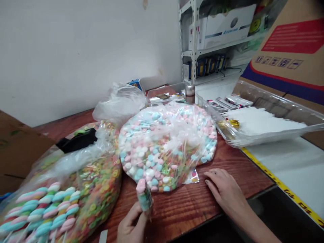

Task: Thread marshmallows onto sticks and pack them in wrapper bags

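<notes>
My left hand is closed around a short marshmallow skewer, held upright near the front of the table. A pink piece tops it, and the blue-green part below is blurred. My right hand lies palm down on the wood with its fingers stretched out and nothing in them. Just beyond my hands sits a big clear bag of pastel marshmallows, its top gathered loosely. A small printed paper sticks out from under this bag, close to my right fingertips.
At left, finished marshmallow skewers lie on a bag of colourful ring candies, with a black cloth-like item behind. A clear tray holds white sticks at right. A cardboard box and metal shelf stand beyond.
</notes>
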The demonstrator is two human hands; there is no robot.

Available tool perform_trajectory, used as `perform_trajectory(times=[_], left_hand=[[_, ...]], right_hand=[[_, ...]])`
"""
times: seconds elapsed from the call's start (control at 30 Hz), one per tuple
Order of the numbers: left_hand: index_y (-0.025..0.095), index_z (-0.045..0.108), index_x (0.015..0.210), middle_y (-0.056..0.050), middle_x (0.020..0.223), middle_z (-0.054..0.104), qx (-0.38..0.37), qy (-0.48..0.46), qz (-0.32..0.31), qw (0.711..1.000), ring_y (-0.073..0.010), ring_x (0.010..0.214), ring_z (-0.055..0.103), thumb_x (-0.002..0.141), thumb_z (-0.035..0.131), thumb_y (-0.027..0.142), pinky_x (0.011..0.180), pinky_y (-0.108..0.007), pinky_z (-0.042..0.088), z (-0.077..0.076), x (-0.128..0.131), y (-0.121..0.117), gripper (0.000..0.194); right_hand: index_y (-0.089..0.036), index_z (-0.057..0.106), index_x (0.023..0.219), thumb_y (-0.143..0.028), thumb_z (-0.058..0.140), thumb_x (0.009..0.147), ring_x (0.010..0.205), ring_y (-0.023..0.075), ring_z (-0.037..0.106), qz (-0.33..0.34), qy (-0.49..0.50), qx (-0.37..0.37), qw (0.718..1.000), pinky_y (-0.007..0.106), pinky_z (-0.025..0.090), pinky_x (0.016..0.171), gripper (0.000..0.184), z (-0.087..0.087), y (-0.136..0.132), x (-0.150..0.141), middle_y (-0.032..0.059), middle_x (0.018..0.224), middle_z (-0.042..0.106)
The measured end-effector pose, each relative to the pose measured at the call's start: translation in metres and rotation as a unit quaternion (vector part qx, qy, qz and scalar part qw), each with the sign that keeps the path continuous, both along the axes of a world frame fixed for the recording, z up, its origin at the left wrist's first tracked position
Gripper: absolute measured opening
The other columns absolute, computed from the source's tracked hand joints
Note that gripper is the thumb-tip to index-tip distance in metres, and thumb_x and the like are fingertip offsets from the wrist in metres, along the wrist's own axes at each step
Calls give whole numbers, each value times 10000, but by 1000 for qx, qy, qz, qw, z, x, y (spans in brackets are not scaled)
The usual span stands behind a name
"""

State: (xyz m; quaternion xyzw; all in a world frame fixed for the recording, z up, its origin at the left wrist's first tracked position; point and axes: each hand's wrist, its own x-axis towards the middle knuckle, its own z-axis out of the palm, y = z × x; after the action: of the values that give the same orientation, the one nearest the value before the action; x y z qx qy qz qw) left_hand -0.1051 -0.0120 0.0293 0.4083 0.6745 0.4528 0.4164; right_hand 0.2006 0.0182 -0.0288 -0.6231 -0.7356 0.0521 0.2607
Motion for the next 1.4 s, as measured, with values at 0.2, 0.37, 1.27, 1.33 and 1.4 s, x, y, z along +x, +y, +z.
perform_trajectory(times=[0.2, 0.37, 1.27, 1.33, 1.4], left_hand=[[202, 783, 746, -57, 742, 723, -21, -33, -32, 999, -250, 804, 622, 600, 809, 470, 744, -275, 489, -9, 9, 1, 307], [200, 790, 785, -54, 767, 732, -62, -128, -22, 990, -196, 711, 600, 562, 840, 447, 674, -257, 484, -20, 22, 5, 337], [163, 767, 837, -61, 795, 714, -139, -314, -107, 933, -129, 699, 584, 698, 781, 328, 693, -230, 453, -22, 82, 9, 217], [170, 771, 843, -74, 892, 725, -132, -306, -110, 936, -157, 797, 604, 699, 779, 318, 783, -260, 460, -22, 84, 10, 207], [179, 771, 856, -70, 920, 724, -123, -300, -121, 938, -171, 867, 603, 715, 767, 302, 860, -279, 441, -21, 86, 12, 187]], right_hand=[[-183, 628, 881, -160, 489, 908, 865, 295, 554, -58, -69, 7, 996, 406, 389, 708, 143, -2, 3, 10, 110, 882, 643], [-215, 562, 768, -155, 482, 912, 759, 225, 545, -13, -45, -1, 999, 367, 378, 731, 175, 7, -1, 11, 37, 767, 595], [-162, 626, 862, -78, 472, 899, 1229, 324, 498, 1, -42, 40, 998, 524, 372, 1000, 179, -1, -20, -13, 145, 1258, 608], [-158, 612, 864, -39, 452, 889, 1257, 315, 488, 17, -47, 71, 996, 545, 342, 1038, 202, 4, -21, -16, 153, 1263, 612], [-162, 610, 894, -18, 443, 881, 1270, 306, 484, 43, -46, 104, 993, 561, 326, 1054, 220, 12, -23, -19, 152, 1259, 618]])
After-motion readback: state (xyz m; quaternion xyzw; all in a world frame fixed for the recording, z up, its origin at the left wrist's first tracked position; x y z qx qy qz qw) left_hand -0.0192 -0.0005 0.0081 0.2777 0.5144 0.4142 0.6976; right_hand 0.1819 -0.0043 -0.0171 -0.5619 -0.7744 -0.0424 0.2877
